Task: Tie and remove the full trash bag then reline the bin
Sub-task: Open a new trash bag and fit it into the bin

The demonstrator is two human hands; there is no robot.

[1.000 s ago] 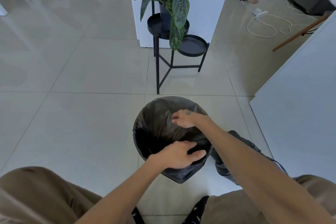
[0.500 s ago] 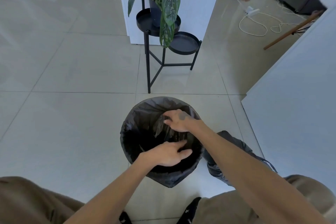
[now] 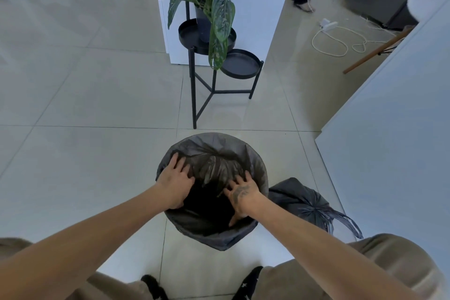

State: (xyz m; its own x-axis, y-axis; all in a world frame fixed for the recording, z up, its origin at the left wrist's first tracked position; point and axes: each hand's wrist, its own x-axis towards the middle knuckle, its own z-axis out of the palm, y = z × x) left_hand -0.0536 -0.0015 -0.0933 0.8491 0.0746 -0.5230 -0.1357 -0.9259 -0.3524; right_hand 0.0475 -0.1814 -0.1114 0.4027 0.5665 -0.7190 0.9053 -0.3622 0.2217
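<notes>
Hands, two, both reaching forward and down from bare forearms into the mouth of the bin.
- Left hand [image 3: 175,184]: palm down on the left side of the rim, fingers straight and spread on the black plastic, thumb pointing back toward the person. Released, flat, pressing, grasping nothing.
- Right hand [image 3: 241,197]: palm down at the near right of the opening, fingers splayed against the plastic inside, thumb down toward the near rim. Likewise released and pressing, nothing pinched.

Bin [image 3: 170,220], one: round, upright on the floor [image 3: 85,165], directly in front of the person's knees.

Bags, two, both black.
- Liner [image 3: 216,151]: inside the bin, its edge folded over the rim all round, a slack flap hanging outside the near side; crumpled across the far half of the opening.
- Tied bag [image 3: 298,202]: full, on the floor just beside the bin at its right, gathered top and loose tails pointing right.

Plant stand [image 3: 214,91], one, black metal with two round trays, beyond the bin. Potted plant [image 3: 219,10], one, on the higher tray; the lower tray carries nothing.

Cord [image 3: 328,42], one, white, looped on the floor far right.

Cabinet [image 3: 389,141], one, white, at the right.
</notes>
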